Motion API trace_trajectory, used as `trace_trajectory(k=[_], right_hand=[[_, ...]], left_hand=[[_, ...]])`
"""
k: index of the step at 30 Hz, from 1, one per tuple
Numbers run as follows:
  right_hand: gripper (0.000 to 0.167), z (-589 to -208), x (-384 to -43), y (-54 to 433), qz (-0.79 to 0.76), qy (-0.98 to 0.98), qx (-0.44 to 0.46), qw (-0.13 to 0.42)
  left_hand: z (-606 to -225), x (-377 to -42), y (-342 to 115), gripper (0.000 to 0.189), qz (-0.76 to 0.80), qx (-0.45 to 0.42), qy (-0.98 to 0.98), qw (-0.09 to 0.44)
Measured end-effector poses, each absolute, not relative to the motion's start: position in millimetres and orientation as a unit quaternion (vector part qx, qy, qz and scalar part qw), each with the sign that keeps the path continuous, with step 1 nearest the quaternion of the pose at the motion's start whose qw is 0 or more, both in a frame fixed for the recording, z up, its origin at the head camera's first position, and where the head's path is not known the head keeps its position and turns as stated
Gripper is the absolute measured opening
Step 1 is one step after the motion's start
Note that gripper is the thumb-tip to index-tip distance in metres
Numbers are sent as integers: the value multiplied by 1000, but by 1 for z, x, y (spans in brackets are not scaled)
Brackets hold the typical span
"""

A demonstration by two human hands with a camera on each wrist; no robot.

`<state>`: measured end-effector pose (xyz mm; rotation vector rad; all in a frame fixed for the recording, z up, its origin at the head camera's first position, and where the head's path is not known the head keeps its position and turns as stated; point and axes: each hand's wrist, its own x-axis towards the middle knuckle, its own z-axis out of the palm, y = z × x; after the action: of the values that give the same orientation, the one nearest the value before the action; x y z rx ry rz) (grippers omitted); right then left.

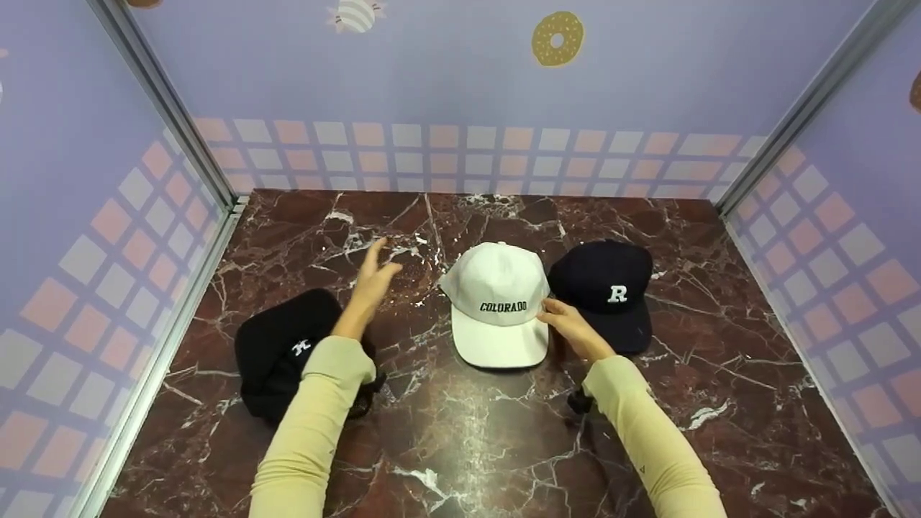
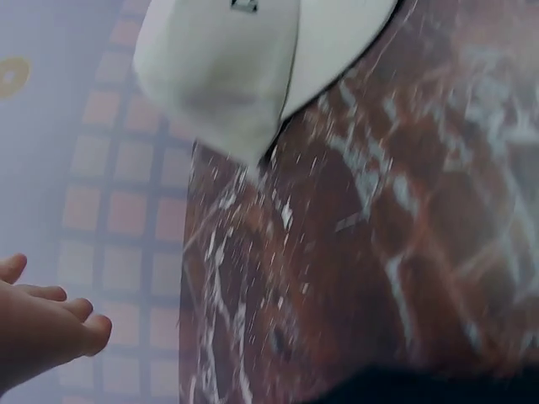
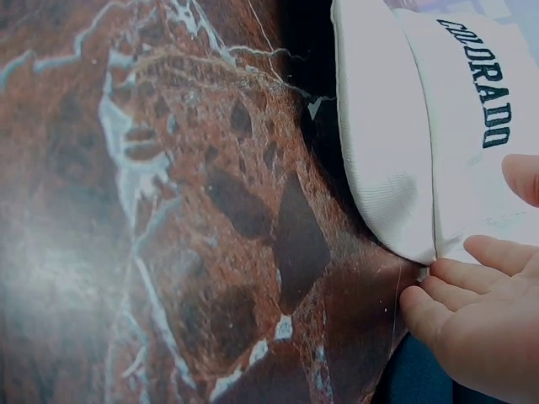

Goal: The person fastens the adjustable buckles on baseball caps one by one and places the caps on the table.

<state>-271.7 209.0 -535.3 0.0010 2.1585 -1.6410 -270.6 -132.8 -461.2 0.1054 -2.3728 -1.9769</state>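
Observation:
A white cap (image 1: pixel 500 280) lettered COLORADO stands on the marble-patterned tabletop, its brim facing me. My right hand (image 1: pixel 573 329) is at the cap's right side. In the right wrist view its fairly straight fingers (image 3: pixel 484 282) touch the cap's lower edge, with the thumb raised apart from them. Left of the white cap, my left hand (image 1: pixel 370 288) hovers with fingers spread, holding nothing. The left wrist view shows that hand (image 2: pixel 50 332) well apart from the cap.
A navy cap (image 1: pixel 601 273) with a white R sits right beside the white one. At the left lies a black cap (image 1: pixel 277 338) with a small white emblem, partly behind my left forearm. Patterned walls (image 1: pixel 460 86) enclose the tabletop (image 1: pixel 460 439) at the back and sides.

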Motion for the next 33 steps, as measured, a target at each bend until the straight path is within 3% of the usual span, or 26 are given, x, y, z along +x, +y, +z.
trace_trajectory(k=[9, 24, 33], right_hand=[[57, -542, -273, 213, -591, 780, 1, 206], [57, -542, -273, 213, -590, 778, 5, 214], [55, -542, -272, 214, -600, 773, 3, 207]], left_hand=[[-462, -271, -171, 62, -588, 110, -801, 20], [-473, -258, -232, 53, -482, 251, -838, 53], [-481, -244, -254, 59, -428, 350, -830, 74]])
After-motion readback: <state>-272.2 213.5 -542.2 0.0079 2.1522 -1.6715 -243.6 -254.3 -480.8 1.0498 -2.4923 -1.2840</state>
